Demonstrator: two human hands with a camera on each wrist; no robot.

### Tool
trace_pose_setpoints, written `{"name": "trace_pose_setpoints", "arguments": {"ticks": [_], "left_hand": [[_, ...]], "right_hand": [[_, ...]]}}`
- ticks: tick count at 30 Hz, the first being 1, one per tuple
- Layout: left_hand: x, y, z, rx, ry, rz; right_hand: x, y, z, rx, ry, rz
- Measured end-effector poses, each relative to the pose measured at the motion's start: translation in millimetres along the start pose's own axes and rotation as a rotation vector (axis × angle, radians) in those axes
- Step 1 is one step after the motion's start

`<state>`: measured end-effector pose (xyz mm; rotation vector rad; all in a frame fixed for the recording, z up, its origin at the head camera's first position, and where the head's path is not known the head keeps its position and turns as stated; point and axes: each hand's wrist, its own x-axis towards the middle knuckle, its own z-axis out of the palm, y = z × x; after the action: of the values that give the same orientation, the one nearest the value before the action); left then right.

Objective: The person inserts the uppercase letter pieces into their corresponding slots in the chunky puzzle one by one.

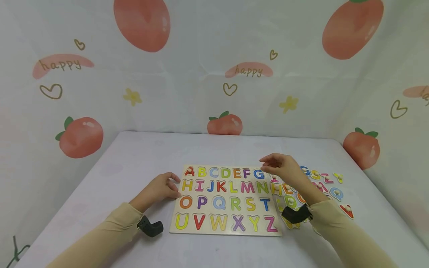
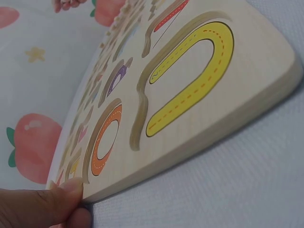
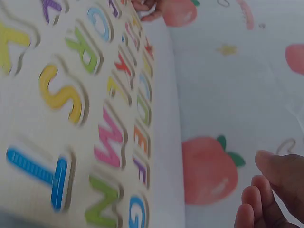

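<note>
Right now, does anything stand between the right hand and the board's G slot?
Nothing visible does: the right hand is near the uncovered G slot, and the loose letters lie along the board's right side.

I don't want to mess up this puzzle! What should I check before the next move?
1. Board flat on the table: ok.
2. Left hand touching the board's left edge: ok.
3. G slot unfilled: ok.
4. Loose letters all in plain sight: not ok, the right arm covers some.
5. Right hand holding one of them: not ok, none shows in it.
</note>
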<state>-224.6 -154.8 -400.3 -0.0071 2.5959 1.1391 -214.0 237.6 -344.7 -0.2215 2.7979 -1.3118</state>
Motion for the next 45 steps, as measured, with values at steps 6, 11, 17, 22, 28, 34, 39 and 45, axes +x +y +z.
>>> {"name": "trace_pose_setpoints", "arguments": {"ticks": [6, 11, 17, 22, 28, 34, 39, 45], "left_hand": [[2.4, -3.1, -2.5, -0.003, 0.004, -0.001], [2.4, -3.5, -4.0, 0.0, 0.006, 0.004], [0.8, -0.7, -4.0, -0.017, 0.005, 0.005], [-1.2, -0.2, -2.5, -0.019, 0.006, 0.013], [-2.1, -0.4, -1.9, -0.017, 0.009, 0.015], [-1.3, -0.8, -0.8, -0.027, 0.008, 0.016], [-0.8, -1.5, 0.2, -0.022, 0.005, 0.006], [0.2, -2.1, 1.5, -0.025, -0.002, -0.002]], "right_hand": [[-10, 21, -27, -0.043, 0.054, 0.07], [-17, 34, -43, -0.045, 0.086, 0.075], [-20, 56, -54, -0.049, 0.106, 0.105], [-14, 77, -58, -0.03, 0.085, 0.178], [-3, 97, -63, -0.046, 0.025, 0.296], [6, 107, -66, -0.085, -0.04, 0.353], [10, 107, -65, -0.118, -0.065, 0.357], [13, 108, -64, -0.15, -0.088, 0.356]]}}
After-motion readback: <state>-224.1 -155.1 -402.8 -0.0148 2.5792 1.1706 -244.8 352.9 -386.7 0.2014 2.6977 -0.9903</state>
